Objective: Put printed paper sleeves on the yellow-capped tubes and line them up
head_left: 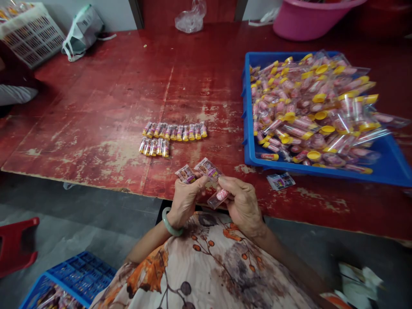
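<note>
My left hand (187,198), with a pale green bangle on the wrist, is closed on small printed cards (186,173). Another printed card (207,168) stands up between the two hands; which fingers bear it is hard to tell. My right hand (243,204) pinches a clear plastic tube (216,199) with pink-and-white contents, tilted toward my lap. Beyond the hands lie two rows of small tubes with yellow caps: a longer back row (176,131) and a shorter front row (154,147). A flat printed packet (280,181) rests on the table right of my hands.
On the worn red table (106,94), a blue tray (246,107) holds a heap of yellow-capped tubes at right. A pink basin (302,23), plastic bag (191,17) and white basket (35,36) stand behind. Below are a blue crate (80,274) and red stool (17,246).
</note>
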Action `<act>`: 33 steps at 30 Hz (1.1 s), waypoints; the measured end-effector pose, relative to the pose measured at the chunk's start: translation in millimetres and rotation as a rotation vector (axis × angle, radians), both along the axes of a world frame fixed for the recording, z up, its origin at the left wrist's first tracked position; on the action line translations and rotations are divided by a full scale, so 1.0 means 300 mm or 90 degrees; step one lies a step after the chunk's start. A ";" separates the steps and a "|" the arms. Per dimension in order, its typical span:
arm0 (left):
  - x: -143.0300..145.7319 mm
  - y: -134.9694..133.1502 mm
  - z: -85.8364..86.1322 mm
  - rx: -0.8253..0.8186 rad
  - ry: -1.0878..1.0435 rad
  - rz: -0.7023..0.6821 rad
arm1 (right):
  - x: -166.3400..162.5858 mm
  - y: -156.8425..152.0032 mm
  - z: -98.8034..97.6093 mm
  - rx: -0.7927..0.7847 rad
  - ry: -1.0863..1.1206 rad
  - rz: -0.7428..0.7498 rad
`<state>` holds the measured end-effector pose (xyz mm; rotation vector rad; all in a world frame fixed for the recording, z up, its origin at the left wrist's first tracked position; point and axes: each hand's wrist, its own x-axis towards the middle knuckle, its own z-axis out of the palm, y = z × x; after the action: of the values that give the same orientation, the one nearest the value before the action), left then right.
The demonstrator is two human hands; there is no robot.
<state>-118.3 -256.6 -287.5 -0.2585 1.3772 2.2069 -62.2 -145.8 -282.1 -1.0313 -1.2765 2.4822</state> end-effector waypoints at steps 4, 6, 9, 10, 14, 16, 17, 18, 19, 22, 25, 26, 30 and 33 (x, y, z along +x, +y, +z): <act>-0.004 0.005 0.016 0.028 -0.008 -0.002 | 0.004 -0.006 -0.007 0.025 0.026 0.031; -0.014 0.004 0.018 0.028 -0.016 -0.002 | 0.011 0.005 -0.009 0.044 0.045 0.066; -0.029 0.000 0.019 0.024 -0.036 0.012 | 0.029 0.041 -0.007 0.057 0.063 0.136; -0.033 -0.002 0.020 0.025 -0.041 0.021 | 0.036 0.057 -0.005 0.066 0.075 0.146; -0.037 -0.005 0.019 0.045 -0.058 0.020 | 0.063 0.106 0.001 0.182 0.166 0.078; -0.035 -0.003 0.017 0.054 -0.068 0.013 | 0.073 0.113 -0.002 0.264 0.219 0.048; -0.034 -0.001 0.017 0.057 -0.074 0.010 | 0.077 0.112 -0.005 0.306 0.242 0.038; -0.033 0.000 0.017 0.059 -0.080 0.007 | 0.079 0.109 -0.007 0.348 0.257 0.029; -0.032 0.001 0.018 0.062 -0.088 0.003 | 0.081 0.105 -0.010 0.396 0.267 0.019; -0.031 0.001 0.028 0.085 -0.127 -0.018 | 0.079 0.097 -0.009 0.590 0.279 -0.023; -0.029 0.001 0.044 0.114 -0.177 -0.035 | 0.076 0.095 0.000 0.807 0.327 -0.057; -0.027 0.001 0.048 0.118 -0.184 -0.036 | 0.077 0.095 0.002 0.869 0.346 -0.066; -0.024 0.002 0.053 0.130 -0.174 -0.014 | 0.090 0.093 0.005 1.035 0.386 -0.095; -0.024 0.003 0.048 0.128 -0.170 -0.014 | 0.099 0.093 0.007 1.057 0.408 -0.108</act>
<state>-125.4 -255.6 -273.1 -0.4438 1.0032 2.1811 -32.5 -118.0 -280.1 0.1080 -2.0004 0.7352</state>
